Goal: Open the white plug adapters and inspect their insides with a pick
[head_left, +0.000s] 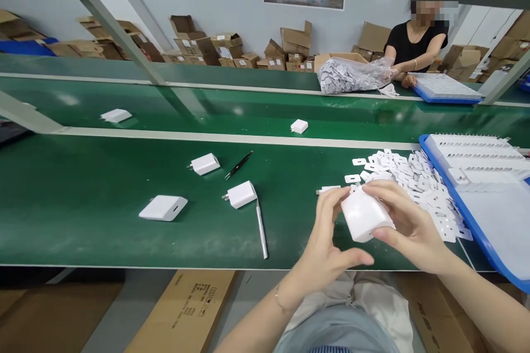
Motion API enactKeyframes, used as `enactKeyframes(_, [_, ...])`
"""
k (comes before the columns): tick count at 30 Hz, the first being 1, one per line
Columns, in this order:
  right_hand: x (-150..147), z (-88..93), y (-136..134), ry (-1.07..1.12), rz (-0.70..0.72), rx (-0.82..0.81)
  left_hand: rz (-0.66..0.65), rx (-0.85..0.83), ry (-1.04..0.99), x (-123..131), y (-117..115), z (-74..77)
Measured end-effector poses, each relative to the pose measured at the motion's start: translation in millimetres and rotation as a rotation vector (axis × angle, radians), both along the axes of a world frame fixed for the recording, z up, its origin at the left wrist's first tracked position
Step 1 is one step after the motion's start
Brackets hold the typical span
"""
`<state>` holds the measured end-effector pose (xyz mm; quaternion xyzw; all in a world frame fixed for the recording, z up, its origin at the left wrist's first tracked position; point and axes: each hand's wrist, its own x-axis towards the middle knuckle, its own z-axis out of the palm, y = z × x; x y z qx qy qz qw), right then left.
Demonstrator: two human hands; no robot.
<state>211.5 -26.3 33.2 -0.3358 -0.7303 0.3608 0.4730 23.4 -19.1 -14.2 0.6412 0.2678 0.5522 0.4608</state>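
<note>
My left hand (327, 242) and my right hand (408, 223) both grip one white charger block (364, 215) just above the near edge of the green bench (83, 198). The left fingers pinch its left side, with a small white label at their tips. The right fingers wrap over its top and right side. Right behind the hands lies a heap of small white labels (414, 182). Three more white chargers (163, 207) (241, 194) (204, 164) lie on the bench to the left.
A blue tray (484, 231) with white sheets sits at the right. Black tweezers (239, 165) and a white pen (261, 229) lie mid-bench. Two chargers rest on the conveyor belt (248, 113). Across it, another person handles a plastic bag (351, 74) of white parts. Cardboard boxes line the wall.
</note>
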Motion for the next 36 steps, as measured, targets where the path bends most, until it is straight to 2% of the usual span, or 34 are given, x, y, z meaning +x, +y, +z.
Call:
enactKeyframes(1, [-0.4, -0.5, -1.2, -0.041, -0.032, 0.084, -0.01, -0.095, -0.081, 6.2, -1.7, -2.6])
enactKeyframes(3, [-0.5, -1.4, -3.3, -0.115, -0.052, 0.198, -0.023, -0.162, -0.207, 16.0, -3.8, -3.6])
enactKeyframes(6, [1.1, -2.4, -6.5, -0.157, -0.07, 0.287, -0.03, -0.111, -0.294, 21.5, -3.8, 0.9])
enactKeyframes(10, [1.2, -5.1, -12.2, -0.122, -0.149, 0.399, -0.077, -0.072, -0.254, 21.2, -2.1, 6.1])
enactKeyframes(15, [-8.5, -9.4, -20.1, -0.044, -0.275, 0.381, -0.027, -0.077, -0.215, 27.2, -3.8, 7.4])
enactKeyframes(19, [-1.7, -8.8, -20.3, -0.035, -0.28, 0.319, -0.033, -0.151, -0.235, 30.0, -1.6, 4.6])
enactKeyframes(21, [11.1, -8.4, -18.6, -0.141, -0.273, 0.27, -0.116, -0.258, -0.265, 31.8, 1.0, 1.4])
enactKeyframes(23, [26.5, -10.2, -17.8, -0.243, -0.27, 0.213, -0.266, -0.421, -0.299, 37.8, 3.3, -1.8])
enactKeyframes(25, [41.7, -15.4, -18.9, -0.219, -0.242, 0.14, -0.428, -0.574, -0.293, 49.4, 5.2, -2.8])
enactKeyframes(27, [59.0, -22.3, -20.6, -0.093, -0.236, 0.08, -0.562, -0.678, -0.214, 63.9, 9.6, 1.3])
enactKeyframes(29, [85.5, -26.2, -20.7, 0.018, -0.373, 0.077, -0.643, -0.707, -0.061, 75.2, 22.3, 11.5])
enactKeyframes(31, [127.9, -22.6, -17.2, 0.095, -0.673, 0.094, -0.648, -0.61, 0.127, 78.0, 49.2, 25.6])
enactKeyframes(32, [155.4, -17.9, -13.9, 0.112, -0.858, 0.093, -0.621, -0.499, 0.235, 75.8, 68.7, 32.7])
enactKeyframes(34, [218.1, -6.0, -5.3, 0.101, -1.21, 0.045, -0.502, -0.179, 0.495, 66.0, 118.7, 43.8])
enactKeyframes(35, [250.1, -1.0, -0.5, 0.01, -1.388, 0.005, -0.396, 0.003, 0.636, 59.7, 147.7, 46.7])
enactKeyframes(36, [280.0, 2.0, 4.3, -0.013, -1.495, -0.019, -0.212, 0.174, 0.77, 53.6, 178.2, 47.3])
